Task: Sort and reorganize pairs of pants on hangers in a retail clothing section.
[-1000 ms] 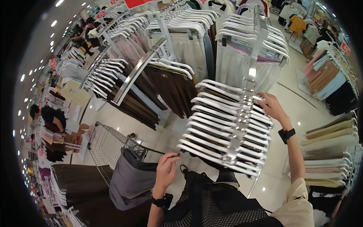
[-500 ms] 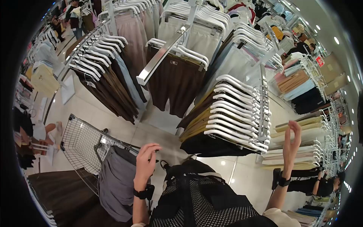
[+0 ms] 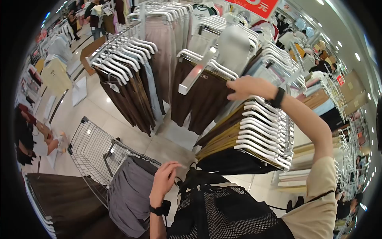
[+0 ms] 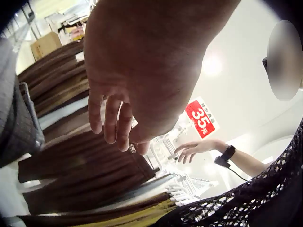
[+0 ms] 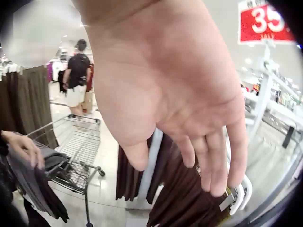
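My right hand (image 3: 251, 87) reaches forward over the rack, fingers extended at the right end of the white hangers (image 3: 225, 71) that carry dark brown trousers (image 3: 195, 93). In the right wrist view its palm and loosely straight fingers (image 5: 213, 170) show nothing held, with the brown trousers beyond them. Just below the arm hangs a row of olive and black trousers (image 3: 223, 161) on white hangers (image 3: 258, 135). My left hand (image 3: 164, 179) hovers at waist height beside the shopping cart (image 3: 89, 139), its fingers relaxed. Grey trousers (image 3: 133, 195) drape over the cart's near end.
A metal rack arm (image 3: 193, 77) juts toward me above the brown trousers. More brown trousers (image 3: 129, 99) hang to the left. A red sale sign (image 3: 258, 6) stands over the rack. Further racks (image 3: 318, 167) line the right side; a person (image 5: 78, 71) stands beyond the cart.
My right hand was at the near hanger row, drew back to the right, and now stretches forward toward the brown trousers. My left hand stays low near the cart.
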Available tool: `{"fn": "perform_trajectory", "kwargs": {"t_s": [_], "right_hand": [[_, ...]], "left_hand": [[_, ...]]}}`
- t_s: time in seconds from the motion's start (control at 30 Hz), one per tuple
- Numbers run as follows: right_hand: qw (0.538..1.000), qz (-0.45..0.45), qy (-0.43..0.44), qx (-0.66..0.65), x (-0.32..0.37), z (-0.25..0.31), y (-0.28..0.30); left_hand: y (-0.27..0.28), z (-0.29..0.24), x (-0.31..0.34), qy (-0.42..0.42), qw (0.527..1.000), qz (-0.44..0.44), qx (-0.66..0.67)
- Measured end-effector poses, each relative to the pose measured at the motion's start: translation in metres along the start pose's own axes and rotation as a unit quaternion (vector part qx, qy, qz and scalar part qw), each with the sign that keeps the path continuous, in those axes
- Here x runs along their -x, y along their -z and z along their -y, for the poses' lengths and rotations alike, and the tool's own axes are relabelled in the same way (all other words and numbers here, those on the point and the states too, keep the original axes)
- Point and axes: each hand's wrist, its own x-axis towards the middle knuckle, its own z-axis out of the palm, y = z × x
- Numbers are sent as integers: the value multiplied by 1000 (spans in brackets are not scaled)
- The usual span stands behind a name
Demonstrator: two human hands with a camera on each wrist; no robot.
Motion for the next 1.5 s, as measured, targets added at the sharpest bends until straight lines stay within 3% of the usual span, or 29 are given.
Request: {"fn": "perform_trajectory", "kwargs": {"t_s": [0.07,0.2,0.37,0.5,0.57,0.67,0.7,0.83,0.93,1.17,1.27,1.3,1.4,1.5], "right_hand": [[996,-81,30,28,-83,-35,-31],[968,-246,-47,-28,-185,-78,-93],[902,-419,-103,-19,-219,-71,-117],[921,-371,-76,-94,-234,-79,-128],[919,-343,-107,-160,-224,-65,-122],[864,-415,-108,-263,-204,-42,-122],[853,-399,-141,-306,-191,-33,-117],[825,-413,-169,-346,-146,-18,-100],[831,-333,-166,-413,-107,-16,-98],[836,-280,-91,-463,24,48,-106],[855,-219,-62,-467,78,87,-100],[873,-244,-26,-421,87,92,-106],[878,-238,25,-413,126,128,-98],[897,-245,80,-359,161,158,-88]], "left_hand": [[11,6,12,37,998,-46,-9],[29,16,34,89,985,-148,-15],[33,17,47,118,973,-199,-18],[27,18,41,116,975,-187,-6],[27,17,38,109,979,-172,-2],[26,16,31,99,983,-154,8],[26,16,29,97,984,-148,12],[25,20,20,73,991,-114,24],[23,18,8,49,996,-71,30],[12,49,-35,21,998,-9,56],[-1,67,-52,27,988,-38,145],[-3,71,-57,38,984,-17,171],[-23,86,-71,30,971,-104,214],[-24,109,-76,46,930,-124,343]]}}
